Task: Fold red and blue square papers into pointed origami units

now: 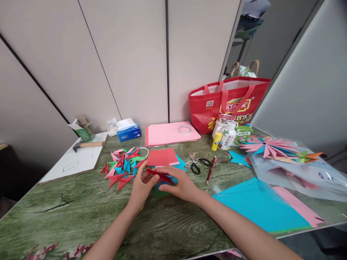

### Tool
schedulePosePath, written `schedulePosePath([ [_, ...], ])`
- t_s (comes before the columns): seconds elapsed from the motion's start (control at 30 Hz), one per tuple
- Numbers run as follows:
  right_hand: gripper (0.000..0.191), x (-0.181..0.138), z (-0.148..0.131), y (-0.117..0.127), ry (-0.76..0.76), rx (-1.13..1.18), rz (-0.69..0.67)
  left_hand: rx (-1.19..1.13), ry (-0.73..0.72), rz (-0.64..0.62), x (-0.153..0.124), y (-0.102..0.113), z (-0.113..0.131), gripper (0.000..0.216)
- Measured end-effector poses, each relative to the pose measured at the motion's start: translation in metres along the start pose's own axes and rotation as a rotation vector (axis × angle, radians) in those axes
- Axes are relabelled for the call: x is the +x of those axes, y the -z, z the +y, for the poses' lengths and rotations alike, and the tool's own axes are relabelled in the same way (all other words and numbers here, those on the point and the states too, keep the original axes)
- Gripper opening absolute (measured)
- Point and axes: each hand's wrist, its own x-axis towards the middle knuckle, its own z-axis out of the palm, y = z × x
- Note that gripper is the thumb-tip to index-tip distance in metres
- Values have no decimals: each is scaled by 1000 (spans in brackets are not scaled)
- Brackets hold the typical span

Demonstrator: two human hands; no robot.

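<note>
Between my two hands is a folded piece of red paper (160, 176), held a little above the table. My left hand (143, 185) pinches its left end between thumb and fingers. From the right, my right hand (177, 182) grips the other end, its fingers over the top edge and its thumb below. Just behind them lies a stack of square paper with a red sheet (162, 157) on top; blue and green sheets show around and under it. To the left sits a pile of folded paper pieces (123, 164) in red, pink, blue and green.
Scissors (196, 164), a pencil (210, 169) and a glue stick (216, 141) lie or stand to the right. Blue paper sheets (260, 206) cover the right front. Behind are pink sheets (165, 133), a tissue pack (129, 132) and a red bag (200, 110). A hammer (89, 144) rests on a white board (81, 164).
</note>
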Motion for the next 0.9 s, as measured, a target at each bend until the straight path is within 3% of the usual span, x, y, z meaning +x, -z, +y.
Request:
schedulePosePath([
  [0.23, 25, 3, 15, 3, -301, 218, 159, 70, -22, -36, -2, -1, 3, 75],
  [0.37, 17, 5, 26, 7, -333, 186, 339, 3, -30, -65, -1, 1, 0, 65],
  [0.63, 16, 6, 30, 11, -385, 195, 369, -119, -20, -148, -3, -3, 7, 64],
  [0.73, 17, 5, 30, 13, -398, 157, 404, -45, -150, -108, -4, -1, 8, 62],
  [0.9, 24, 5, 27, 17, -350, 58, 400, 333, -293, -100, -4, 5, 7, 23],
])
